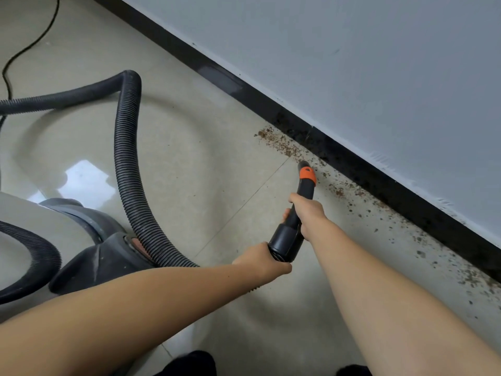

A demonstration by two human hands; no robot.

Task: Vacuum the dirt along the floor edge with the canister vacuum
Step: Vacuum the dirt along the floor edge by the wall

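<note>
Seen from above, a person's right hand (307, 210) and left hand (264, 260) both wrap the black vacuum nozzle (296, 213), its orange-banded tip touching brown dirt (284, 145) along the black baseboard (379, 180). The ribbed hose (127, 158) loops back to the grey canister (92, 240) on the tiled floor (203, 158).

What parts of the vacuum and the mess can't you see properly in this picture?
All in the head view:
- Canister vacuum: the left edge and the left arm hide most of its body.
- Hose: its end near the left hand is covered by that arm.
- Nozzle: its mouth faces away, so contact with the dirt is unclear.
- Dirt: the trail runs off the right edge.
- Power cord: cut off at the top.
</note>
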